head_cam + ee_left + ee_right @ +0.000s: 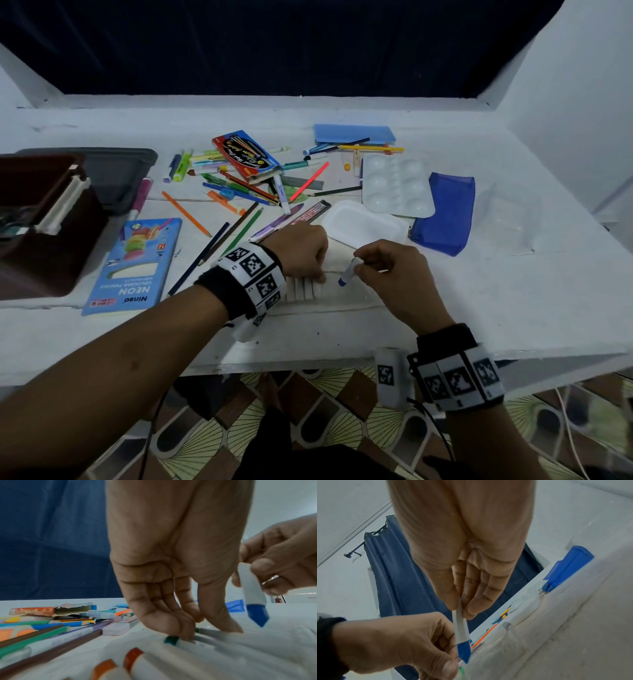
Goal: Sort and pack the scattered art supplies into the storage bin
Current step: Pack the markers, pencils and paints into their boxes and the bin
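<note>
A white cloth marker pouch (346, 291) lies at the table's front edge, with several white markers (137, 660) tucked in its slots. My left hand (320, 278) bends down over it, and its fingers (187, 631) and thumb pinch the pocket edge beside a green-capped marker (171, 640). Just to the right, my right hand (358, 266) pinches a white marker with a blue cap (347, 274), tilted cap-down over the pouch. The same blue-capped marker (461, 632) shows between thumb and fingers in the right wrist view. The dark brown storage bin (44, 222) stands at the far left.
Loose pencils and pens (239, 202) lie scattered mid-table with a red pencil box (246, 154) and a blue Neon pencil box (133, 267). A white palette (397, 185), a white lid (366, 222), a blue mesh pouch (445, 216) and a blue folder (352, 133) lie to the right.
</note>
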